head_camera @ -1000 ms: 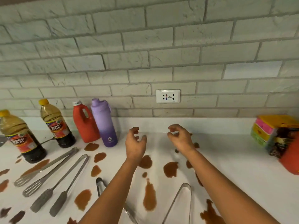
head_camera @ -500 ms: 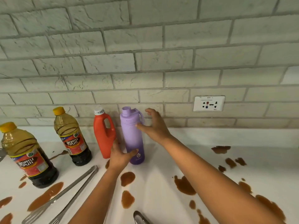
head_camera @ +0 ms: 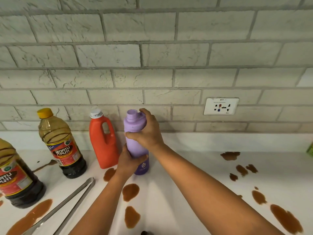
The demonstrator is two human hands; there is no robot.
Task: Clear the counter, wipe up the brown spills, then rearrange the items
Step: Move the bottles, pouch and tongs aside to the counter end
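Here, in the head view, the purple bottle (head_camera: 136,143) stood far on the counter (head_camera: 186,192), just right of the red jug (head_camera: 103,141). The left hand (head_camera: 128,161) and right hand (head_camera: 147,133), 2 wrapped grips, should lift it straight up, clear of the brown spills (head_camera: 130,191).

Grey brick wall (head_camera: 152,56), white socket (head_camera: 221,106).
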